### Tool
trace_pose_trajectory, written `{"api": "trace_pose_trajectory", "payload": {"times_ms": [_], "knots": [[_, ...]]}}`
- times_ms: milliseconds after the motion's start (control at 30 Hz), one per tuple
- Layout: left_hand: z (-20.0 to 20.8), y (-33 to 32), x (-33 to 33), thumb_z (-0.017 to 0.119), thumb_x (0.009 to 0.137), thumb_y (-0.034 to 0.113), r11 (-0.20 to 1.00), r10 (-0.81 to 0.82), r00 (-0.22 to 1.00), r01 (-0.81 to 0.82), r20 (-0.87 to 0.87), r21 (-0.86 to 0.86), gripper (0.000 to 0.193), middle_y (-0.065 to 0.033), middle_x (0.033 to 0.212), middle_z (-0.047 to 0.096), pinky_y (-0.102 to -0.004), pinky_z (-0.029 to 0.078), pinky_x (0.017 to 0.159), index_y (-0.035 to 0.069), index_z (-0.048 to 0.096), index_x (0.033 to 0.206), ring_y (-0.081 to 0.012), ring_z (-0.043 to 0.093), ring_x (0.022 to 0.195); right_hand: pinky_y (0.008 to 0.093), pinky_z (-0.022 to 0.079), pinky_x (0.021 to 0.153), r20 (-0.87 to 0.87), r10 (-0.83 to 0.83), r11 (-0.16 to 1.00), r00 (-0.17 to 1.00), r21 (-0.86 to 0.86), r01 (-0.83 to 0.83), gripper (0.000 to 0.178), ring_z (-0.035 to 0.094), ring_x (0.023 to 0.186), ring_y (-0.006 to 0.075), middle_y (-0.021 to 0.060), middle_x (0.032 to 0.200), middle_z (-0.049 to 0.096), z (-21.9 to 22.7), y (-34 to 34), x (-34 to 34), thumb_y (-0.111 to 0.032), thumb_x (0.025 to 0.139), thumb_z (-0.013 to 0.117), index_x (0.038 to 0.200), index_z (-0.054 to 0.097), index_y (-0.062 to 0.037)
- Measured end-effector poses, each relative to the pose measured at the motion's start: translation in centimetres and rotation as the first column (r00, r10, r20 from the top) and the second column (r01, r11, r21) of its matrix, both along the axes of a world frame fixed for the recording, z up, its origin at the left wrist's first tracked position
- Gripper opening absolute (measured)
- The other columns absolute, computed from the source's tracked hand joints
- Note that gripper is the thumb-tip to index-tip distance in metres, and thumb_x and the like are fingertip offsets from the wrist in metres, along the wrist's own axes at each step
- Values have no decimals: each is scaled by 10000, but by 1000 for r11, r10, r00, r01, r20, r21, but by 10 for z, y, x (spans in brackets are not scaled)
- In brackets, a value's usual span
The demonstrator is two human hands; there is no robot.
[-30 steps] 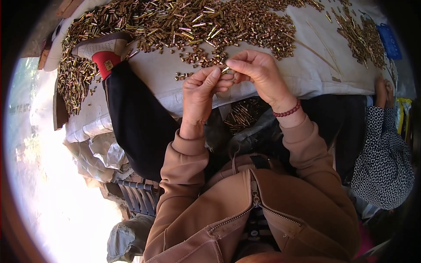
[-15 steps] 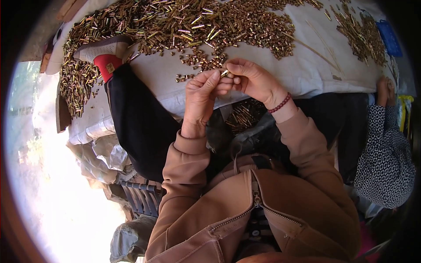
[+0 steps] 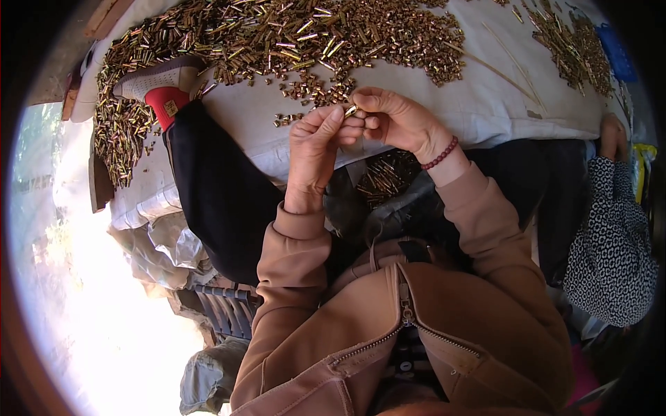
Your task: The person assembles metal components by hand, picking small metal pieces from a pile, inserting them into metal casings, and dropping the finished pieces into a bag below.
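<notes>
Pinched between the fingertips of both hands is a small shiny brass-coloured metal piece (image 3: 352,109), mostly covered by the fingers. My left hand (image 3: 313,145) grips it from the left, thumb on top. From the right, my right hand (image 3: 401,119), with a dark red bead bracelet at the wrist, closes thumb and fingers on its other end. Just beyond my fingers, short brass-coloured metal pieces (image 3: 340,90) lie loose on the white cloth (image 3: 239,125). They join a wide heap of longer brass-coloured metal tubes (image 3: 229,41).
Below my hands, a dark container holds thin metal rods (image 3: 385,177). Two thin sticks (image 3: 496,73) lie right of the heap. A second pile (image 3: 565,52) and a blue object (image 3: 616,52) are far right. A co-worker's patterned sleeve (image 3: 607,249) and hand (image 3: 612,139) show at right.
Both hands have shifted slightly left and up, still pinching the metal piece together. The co-worker's arm at the right has moved a little.
</notes>
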State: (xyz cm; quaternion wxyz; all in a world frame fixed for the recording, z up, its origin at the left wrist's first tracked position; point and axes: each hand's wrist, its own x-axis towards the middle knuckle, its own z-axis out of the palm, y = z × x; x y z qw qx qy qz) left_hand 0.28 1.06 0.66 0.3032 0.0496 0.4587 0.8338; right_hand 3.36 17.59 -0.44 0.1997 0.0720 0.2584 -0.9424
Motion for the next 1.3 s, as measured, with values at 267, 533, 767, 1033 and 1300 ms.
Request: {"api": "trace_pose_trajectory", "payload": {"times_ms": [267,533,767,1033,1300], "knots": [[2,2,1,536,866,107,1000,-1,1000,1,19,26,166,-149,808,645,-217,515,605,-26,597,945,-159,629,661,213,489,540,-40,-27,1000,999,-9,27,152,514,560,30,-41,689,560,6,-2,1,-198,820,617,910,604,-77],[3,-7,-3,549,860,118,994,-94,996,94,-2,49,167,-138,827,649,-222,508,635,-20,614,928,-144,627,694,206,455,582,-111,-187,888,976,406,216,233,525,597,58,-24,713,566,16,11,-3,-267,826,601,921,616,-54],[29,-8,-1,605,813,61,913,-263,912,131,-314,-386,149,-44,848,651,-205,447,729,-18,644,932,-77,565,787,248,466,601,-617,-42,34,786,785,618,134,593,682,129,43,845,633,-4,3,-8,-84,784,600,899,634,-25],[5,-15,-78,586,792,111,464,-228,397,-759,-889,-457,184,-62,978,621,-297,445,775,101,636,969,-228,570,911,341,438,773,-600,319,-403,734,615,678,182,526,903,230,44,941,565,5,-23,-4,-94,716,613,897,632,-85],[-7,5,-81,629,747,165,328,-441,342,-799,-830,-504,155,-43,892,589,-355,433,733,118,635,894,-254,529,850,338,444,699,-589,312,-442,745,604,663,125,540,821,227,52,822,547,-4,-19,-5,-98,710,626,834,622,-78]]}}
